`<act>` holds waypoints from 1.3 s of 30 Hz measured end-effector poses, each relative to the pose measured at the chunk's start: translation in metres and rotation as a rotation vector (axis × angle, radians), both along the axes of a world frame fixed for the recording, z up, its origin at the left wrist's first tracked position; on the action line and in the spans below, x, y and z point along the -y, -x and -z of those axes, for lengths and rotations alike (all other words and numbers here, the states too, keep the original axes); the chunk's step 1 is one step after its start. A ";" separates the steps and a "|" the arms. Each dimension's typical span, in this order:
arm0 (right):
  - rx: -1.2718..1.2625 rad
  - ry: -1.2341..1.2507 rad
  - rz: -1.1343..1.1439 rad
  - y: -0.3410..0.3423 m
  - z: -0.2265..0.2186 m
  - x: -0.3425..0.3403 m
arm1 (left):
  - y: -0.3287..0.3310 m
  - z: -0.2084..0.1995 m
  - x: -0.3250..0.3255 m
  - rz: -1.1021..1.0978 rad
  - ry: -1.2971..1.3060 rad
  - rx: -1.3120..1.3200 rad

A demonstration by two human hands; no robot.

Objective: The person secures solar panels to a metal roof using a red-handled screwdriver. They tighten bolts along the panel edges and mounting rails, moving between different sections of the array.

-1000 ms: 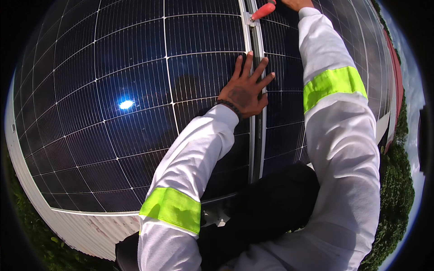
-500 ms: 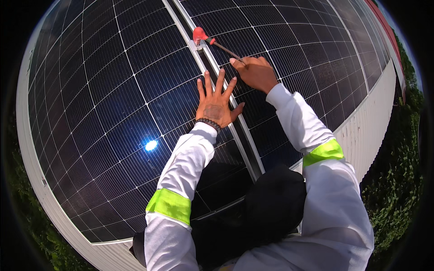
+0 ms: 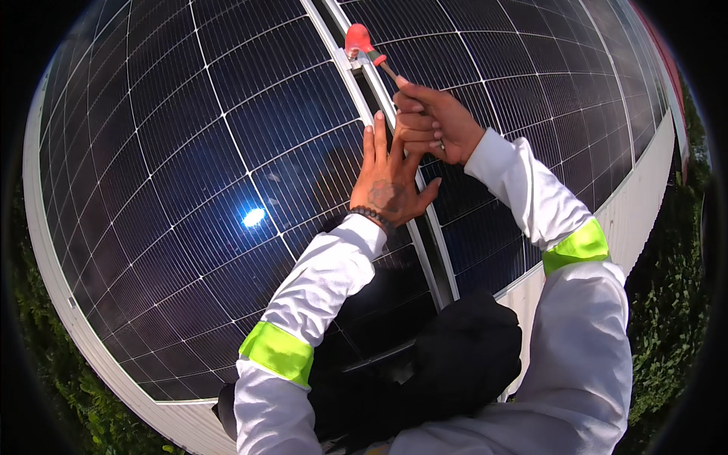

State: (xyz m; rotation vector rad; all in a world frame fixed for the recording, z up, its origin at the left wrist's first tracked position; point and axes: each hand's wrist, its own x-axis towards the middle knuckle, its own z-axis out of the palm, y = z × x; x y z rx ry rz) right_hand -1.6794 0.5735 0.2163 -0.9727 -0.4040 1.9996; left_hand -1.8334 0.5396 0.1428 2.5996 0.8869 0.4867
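My left hand (image 3: 389, 186) lies flat across the frame edges where the left solar panel (image 3: 227, 159) and the right solar panel (image 3: 523, 106) meet, with a narrow gap between them. Above it, my right hand (image 3: 440, 125) is closed round the thin metal shaft of a hand tool with a rounded red end (image 3: 359, 38). That red end is over a silver clamp (image 3: 350, 64) on the panel frames; the exact contact is hidden. My right fingers overlap some of the left fingers.
A pale corrugated metal roof (image 3: 182, 425) borders the panels at the left and front, with more roofing (image 3: 637, 193) on the right. Green plants (image 3: 663, 341) grow beyond the roof edge. Bright sun glare (image 3: 253, 218) reflects off the left panel.
My right hand has come down and left along the shaft, turning into a closed grip beside my left hand. The view has shifted slightly; the red end stays at the clamp.
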 end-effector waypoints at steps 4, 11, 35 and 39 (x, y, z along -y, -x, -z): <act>-0.121 0.037 0.475 0.108 0.011 -0.005 | -0.014 0.013 0.003 -0.086 -0.107 -0.212; 0.169 -0.083 0.452 0.078 0.013 -0.025 | -0.005 0.000 0.010 -0.031 -0.058 -0.123; 1.528 -0.988 -0.633 -0.045 -0.042 -0.128 | -0.008 -0.006 0.008 -0.279 -0.076 -0.122; 1.636 -0.964 -0.588 -0.048 -0.026 -0.143 | -0.007 -0.010 0.009 -0.276 -0.058 -0.105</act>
